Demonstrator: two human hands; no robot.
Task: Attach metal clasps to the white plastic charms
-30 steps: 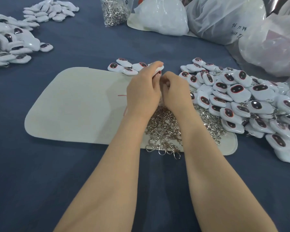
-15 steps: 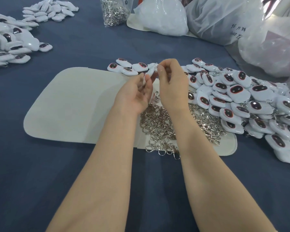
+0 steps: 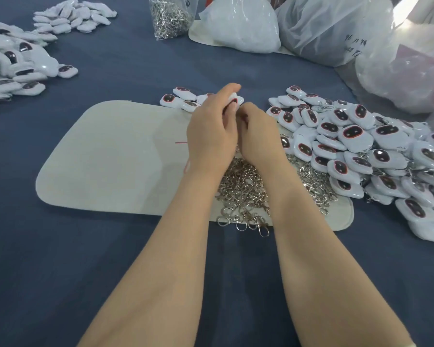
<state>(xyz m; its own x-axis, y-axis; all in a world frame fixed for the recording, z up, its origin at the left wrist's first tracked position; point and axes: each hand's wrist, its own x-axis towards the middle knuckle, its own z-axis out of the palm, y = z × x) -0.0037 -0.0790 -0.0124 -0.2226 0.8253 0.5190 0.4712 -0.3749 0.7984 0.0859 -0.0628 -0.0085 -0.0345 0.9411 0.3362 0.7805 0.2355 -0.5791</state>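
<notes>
My left hand (image 3: pixel 212 136) grips a white charm (image 3: pixel 236 99) with a dark red-rimmed oval, held above the beige mat (image 3: pixel 110 159). My right hand (image 3: pixel 258 136) is curled close against it, fingertips at the charm's near edge; whatever it pinches is hidden. A heap of metal clasps (image 3: pixel 246 189) lies on the mat under both wrists. A big pile of white charms (image 3: pixel 361 151) spreads to the right, and a few charms (image 3: pixel 181 98) lie just beyond my left hand.
The blue cloth table (image 3: pixel 60 259) carries more charm piles at the far left (image 3: pixel 18 68) and back left (image 3: pixel 73 16). A clear bag of clasps (image 3: pixel 169 17) and several plastic bags (image 3: pixel 336 28) stand at the back and right.
Half a second ago my hands were apart, the right raised with something small. Now both are pressed together again around a charm, slightly farther forward.
</notes>
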